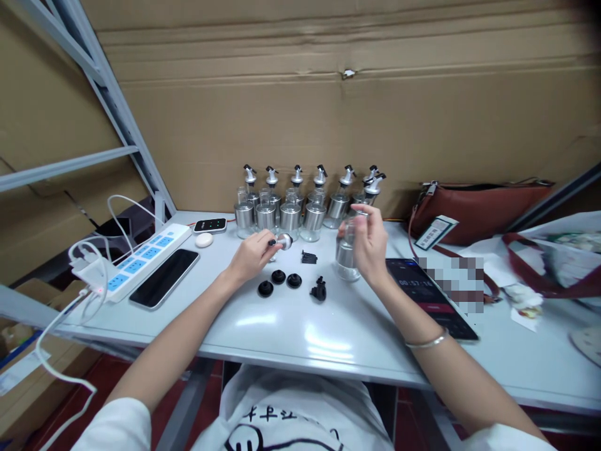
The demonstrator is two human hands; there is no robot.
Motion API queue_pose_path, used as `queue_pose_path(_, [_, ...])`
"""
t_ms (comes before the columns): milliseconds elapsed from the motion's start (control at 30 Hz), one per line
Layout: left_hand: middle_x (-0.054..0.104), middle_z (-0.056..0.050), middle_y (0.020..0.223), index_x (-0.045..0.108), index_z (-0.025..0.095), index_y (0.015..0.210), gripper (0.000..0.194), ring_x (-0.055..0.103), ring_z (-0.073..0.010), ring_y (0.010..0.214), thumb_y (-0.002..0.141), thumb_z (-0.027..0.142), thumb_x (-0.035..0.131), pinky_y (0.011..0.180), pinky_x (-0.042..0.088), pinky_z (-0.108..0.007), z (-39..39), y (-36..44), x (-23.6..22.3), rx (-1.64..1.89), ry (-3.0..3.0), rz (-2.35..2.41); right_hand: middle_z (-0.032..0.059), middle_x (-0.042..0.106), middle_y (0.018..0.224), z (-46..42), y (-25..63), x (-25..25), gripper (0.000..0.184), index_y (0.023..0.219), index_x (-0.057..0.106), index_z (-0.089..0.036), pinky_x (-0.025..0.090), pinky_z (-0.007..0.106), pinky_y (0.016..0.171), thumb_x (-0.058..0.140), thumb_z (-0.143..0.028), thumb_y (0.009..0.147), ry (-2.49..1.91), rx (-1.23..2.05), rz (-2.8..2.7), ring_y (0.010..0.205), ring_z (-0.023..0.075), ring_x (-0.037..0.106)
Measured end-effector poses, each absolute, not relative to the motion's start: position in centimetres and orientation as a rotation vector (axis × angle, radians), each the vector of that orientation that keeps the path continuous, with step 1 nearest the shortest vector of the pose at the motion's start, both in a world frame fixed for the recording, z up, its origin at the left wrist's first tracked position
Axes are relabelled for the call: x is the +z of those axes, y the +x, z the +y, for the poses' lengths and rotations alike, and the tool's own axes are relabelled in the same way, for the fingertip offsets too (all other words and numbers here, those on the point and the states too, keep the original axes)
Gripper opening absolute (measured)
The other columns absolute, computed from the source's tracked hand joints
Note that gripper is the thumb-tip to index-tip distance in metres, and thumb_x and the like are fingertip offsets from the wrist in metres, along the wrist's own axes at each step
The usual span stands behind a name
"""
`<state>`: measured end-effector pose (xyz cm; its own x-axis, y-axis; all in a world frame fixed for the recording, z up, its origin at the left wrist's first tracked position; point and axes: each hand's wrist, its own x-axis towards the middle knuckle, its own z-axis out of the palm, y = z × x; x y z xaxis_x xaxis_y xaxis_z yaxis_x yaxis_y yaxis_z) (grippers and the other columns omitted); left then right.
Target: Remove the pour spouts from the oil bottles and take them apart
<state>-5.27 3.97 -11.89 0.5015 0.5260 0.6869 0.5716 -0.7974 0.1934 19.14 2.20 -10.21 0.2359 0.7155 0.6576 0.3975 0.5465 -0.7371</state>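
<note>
Pinched in my left hand (252, 255) is a silver pourer spout (285, 241) with black parts, held just above the table. My right hand (373, 247) is wrapped around the upper part of a glass oil bottle (346, 258) with a steel sleeve; it is upright and has no spout on it. Several black round stoppers (278, 276) lie between my forearms. Beside them are some small black strips (308, 257) and a little heap of black pieces (319, 290). Behind my hands stand open-necked bottles (290, 216), and behind those, bottles with pourers fitted (339, 203).
To the left are a white power strip (145, 257) with cables, a phone (164, 279), a small device (210, 225) and a white round object (203, 240). A tablet (429, 297) lies right, near a brown bag (488, 213). Cardboard (300, 119) walls the back.
</note>
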Motion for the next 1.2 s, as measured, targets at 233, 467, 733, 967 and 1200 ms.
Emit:
queue_pose_path(233, [0.054, -0.004, 0.073, 0.049, 0.017, 0.076, 0.036, 0.052, -0.0144, 0.068, 0.095, 0.041, 0.031, 0.064, 0.041, -0.026, 3.9, -5.3, -12.0, -1.177, -2.695, -1.001, 0.0109, 0.051, 0.107, 4.1, 21.2, -11.4, 0.046, 0.123, 0.038, -0.019, 0.044, 0.043, 0.085, 0.047, -0.036, 0.081, -1.186, -0.064, -1.621, 0.098, 0.0247, 0.052])
queue_pose_path(467, [0.049, -0.002, 0.07, 0.048, 0.017, 0.076, 0.034, 0.047, -0.0134, 0.063, 0.095, 0.041, 0.033, 0.06, 0.038, -0.025, 4.1, -5.5, -12.0, -1.194, -2.659, -1.067, 0.0161, 0.037, 0.122, 4.6, 21.6, -11.9, 0.065, 0.142, 0.027, -0.02, 0.038, 0.05, 0.088, 0.051, -0.03, 0.082, -1.518, -0.496, -1.83, 0.109, 0.0329, 0.039])
queue_pose_path(733, [0.049, -0.002, 0.071, 0.046, 0.017, 0.075, 0.032, 0.046, -0.0134, 0.064, 0.095, 0.039, 0.034, 0.06, 0.038, -0.025, 4.2, -5.6, -12.0, -1.207, -2.669, -1.057, 0.017, 0.05, 0.116, 4.5, 21.8, -12.2, 0.04, 0.121, 0.055, -0.013, 0.045, 0.044, 0.085, 0.045, -0.015, 0.083, -1.489, -0.493, -2.012, 0.108, 0.031, 0.044])
queue_pose_path(967, [0.052, -0.004, 0.074, 0.048, 0.018, 0.076, 0.031, 0.05, -0.0148, 0.069, 0.095, 0.039, 0.035, 0.064, 0.04, -0.027, 4.5, -6.0, -11.8, -1.234, -2.675, -1.114, 0.0178, 0.047, 0.132, 5.1, 22.5, -12.9, 0.046, 0.128, 0.048, -0.011, 0.039, 0.049, 0.098, 0.041, -0.015, 0.083, -1.501, -0.448, -2.027, 0.124, 0.032, 0.04])
queue_pose_path(1200, [0.051, -0.003, 0.072, 0.047, 0.018, 0.074, 0.032, 0.049, -0.0149, 0.068, 0.094, 0.038, 0.035, 0.063, 0.04, -0.027, 4.9, -6.2, -12.0, -1.242, -2.676, -1.145, 0.0162, 0.04, 0.137, 5.0, 23.1, -12.4, 0.042, 0.122, 0.054, -0.015, 0.034, 0.055, 0.1, 0.048, -0.017, 0.081, -1.467, -0.26, -2.074, 0.13, 0.0343, 0.03])
